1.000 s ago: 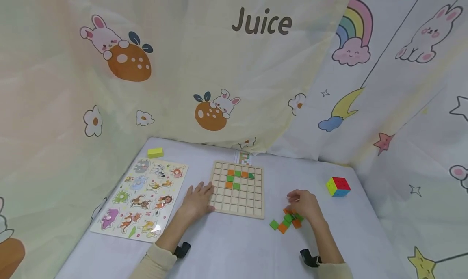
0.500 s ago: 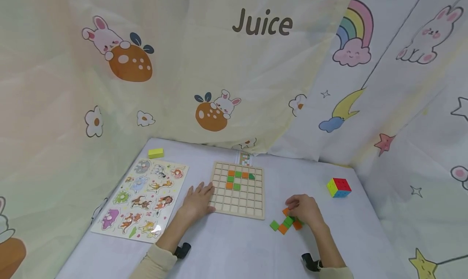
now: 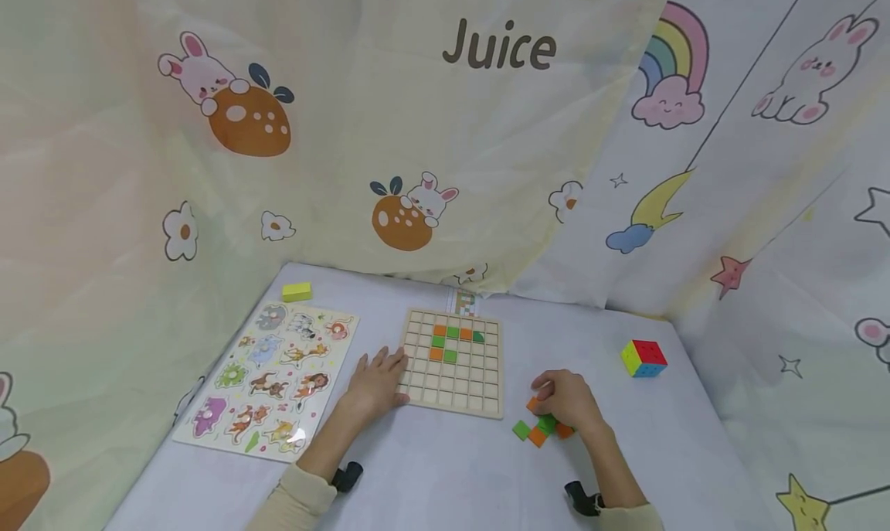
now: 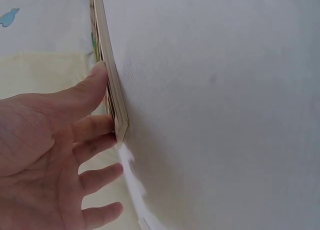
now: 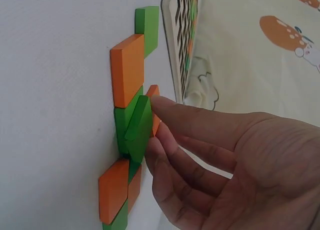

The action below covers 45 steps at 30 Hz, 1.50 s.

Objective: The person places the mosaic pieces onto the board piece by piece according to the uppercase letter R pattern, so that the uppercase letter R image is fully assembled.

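In the head view, a wooden grid board [image 3: 452, 392] lies mid-table with several orange and green tiles set in its upper cells. My left hand [image 3: 377, 382] rests at its left side, fingers extended; the left wrist view has the thumb and fingers [image 4: 97, 182] against the board's edge [image 4: 112, 80]. My right hand [image 3: 568, 398] is over a small pile of tiles to the right. Between its thumb and fingers it pinches an orange square tile [image 5: 155, 117], partly hidden. Beside that, a green tile [image 5: 140, 127] leans on the others, and an orange tile [image 5: 129, 72] lies nearby.
An animal puzzle board [image 3: 271, 384] lies at the left, a yellow block [image 3: 297, 292] behind it. A red, yellow and blue puzzle cube [image 3: 643, 359] stands at the right. Behind the grid board is a small pattern card [image 3: 464, 302]. Printed cloth hangs round the table.
My right hand has shifted left over the tile pile, and the orange tile at its fingertips has moved left with it. The left hand has stayed at the grid board.
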Available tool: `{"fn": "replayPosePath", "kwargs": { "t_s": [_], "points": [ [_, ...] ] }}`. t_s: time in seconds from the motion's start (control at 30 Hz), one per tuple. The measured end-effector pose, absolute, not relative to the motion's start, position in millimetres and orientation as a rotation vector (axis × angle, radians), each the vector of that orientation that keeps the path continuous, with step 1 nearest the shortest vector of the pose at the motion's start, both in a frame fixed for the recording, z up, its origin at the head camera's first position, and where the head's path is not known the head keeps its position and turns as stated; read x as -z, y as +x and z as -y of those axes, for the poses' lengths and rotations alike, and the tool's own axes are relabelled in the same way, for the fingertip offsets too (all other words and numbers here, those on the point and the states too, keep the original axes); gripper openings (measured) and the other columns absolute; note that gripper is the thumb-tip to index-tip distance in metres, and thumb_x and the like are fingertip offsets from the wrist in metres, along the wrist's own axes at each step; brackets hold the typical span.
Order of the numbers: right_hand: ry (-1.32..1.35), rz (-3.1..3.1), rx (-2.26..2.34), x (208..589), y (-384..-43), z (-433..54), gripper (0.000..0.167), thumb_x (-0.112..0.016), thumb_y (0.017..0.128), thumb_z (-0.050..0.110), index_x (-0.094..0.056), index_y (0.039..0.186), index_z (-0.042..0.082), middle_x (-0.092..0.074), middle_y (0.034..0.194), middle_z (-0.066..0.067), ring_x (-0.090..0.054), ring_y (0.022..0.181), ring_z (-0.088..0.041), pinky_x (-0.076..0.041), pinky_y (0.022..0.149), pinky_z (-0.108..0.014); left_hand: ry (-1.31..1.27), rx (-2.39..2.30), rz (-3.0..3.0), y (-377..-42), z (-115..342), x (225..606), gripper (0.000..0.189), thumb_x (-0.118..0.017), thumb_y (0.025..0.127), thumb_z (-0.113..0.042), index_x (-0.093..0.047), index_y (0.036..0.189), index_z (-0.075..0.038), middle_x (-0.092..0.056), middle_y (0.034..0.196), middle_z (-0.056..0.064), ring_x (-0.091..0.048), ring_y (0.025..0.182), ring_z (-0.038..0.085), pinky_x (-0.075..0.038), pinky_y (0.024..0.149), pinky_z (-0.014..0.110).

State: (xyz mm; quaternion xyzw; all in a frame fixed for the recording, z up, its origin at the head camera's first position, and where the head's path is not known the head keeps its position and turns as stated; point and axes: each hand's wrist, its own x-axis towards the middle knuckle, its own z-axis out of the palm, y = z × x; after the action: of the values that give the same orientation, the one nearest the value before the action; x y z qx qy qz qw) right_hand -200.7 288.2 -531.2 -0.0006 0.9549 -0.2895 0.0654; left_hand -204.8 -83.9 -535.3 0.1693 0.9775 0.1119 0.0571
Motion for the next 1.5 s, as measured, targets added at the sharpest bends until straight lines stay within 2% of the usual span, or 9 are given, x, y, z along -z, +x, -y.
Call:
{"fn": "replayPosePath", "kwargs": {
  "t_s": [0.17,0.4,0.57,0.7,1.1,1.5],
  "points": [
    [0.003,-2.878,0.904,529.6,-203.3,-285.5,0.034,-0.092,0.074,0.003,-0.078,0.105,0.007,-0.068,0.077,0.001,-0.061,0.067,-0.016,-0.053,0.057,-0.031,0.522,-0.335,-2.959,-204.2,83.4,533.7,0.077,-0.080,0.091,-0.035,-0.051,0.152,0.001,-0.042,0.163,0.017,-0.032,0.153,0.043,-0.026,0.122,0.066],
    [-0.041,-2.844,1.069,527.2,-212.9,-277.9,0.025,-0.085,0.083,0.007,-0.079,0.107,0.010,-0.070,0.080,0.000,-0.063,0.070,-0.016,-0.053,0.060,-0.030,0.520,-0.320,-2.961,-202.3,83.3,531.2,0.076,-0.080,0.091,-0.035,-0.051,0.151,0.001,-0.043,0.162,0.017,-0.033,0.152,0.043,-0.026,0.122,0.066],
    [-0.075,-2.840,1.164,521.5,-224.7,-263.5,0.030,-0.087,0.081,0.007,-0.078,0.110,0.007,-0.071,0.081,-0.001,-0.065,0.073,-0.017,-0.053,0.065,-0.032,0.516,-0.329,-2.966,-202.4,83.2,532.0,0.076,-0.080,0.090,-0.035,-0.052,0.151,0.001,-0.043,0.162,0.017,-0.033,0.152,0.043,-0.026,0.122,0.066],
    [-0.096,-2.835,1.234,519.9,-233.8,-251.0,0.032,-0.088,0.080,0.006,-0.078,0.111,0.006,-0.072,0.082,-0.002,-0.066,0.074,-0.018,-0.054,0.063,-0.032,0.512,-0.323,-2.965,-202.7,83.5,534.7,0.076,-0.079,0.091,-0.035,-0.050,0.152,0.000,-0.042,0.163,0.016,-0.032,0.153,0.043,-0.025,0.123,0.066],
    [-0.196,-2.845,1.376,528.0,-262.5,-216.1,0.028,-0.088,0.081,0.005,-0.079,0.108,0.005,-0.078,0.083,0.000,-0.073,0.074,-0.014,-0.059,0.069,-0.032,0.515,-0.329,-2.976,-203.5,84.2,537.9,0.077,-0.081,0.090,-0.037,-0.051,0.152,0.000,-0.043,0.163,0.016,-0.032,0.153,0.042,-0.026,0.122,0.066],
    [-0.210,-2.834,1.374,538.3,-277.3,-191.8,0.027,-0.088,0.082,0.002,-0.078,0.107,0.001,-0.078,0.085,-0.004,-0.072,0.079,-0.018,-0.060,0.074,-0.035,0.519,-0.311,-2.984,-204.3,84.5,538.0,0.077,-0.081,0.089,-0.037,-0.052,0.151,0.000,-0.044,0.162,0.016,-0.034,0.152,0.042,-0.028,0.121,0.066]
  ]
}}
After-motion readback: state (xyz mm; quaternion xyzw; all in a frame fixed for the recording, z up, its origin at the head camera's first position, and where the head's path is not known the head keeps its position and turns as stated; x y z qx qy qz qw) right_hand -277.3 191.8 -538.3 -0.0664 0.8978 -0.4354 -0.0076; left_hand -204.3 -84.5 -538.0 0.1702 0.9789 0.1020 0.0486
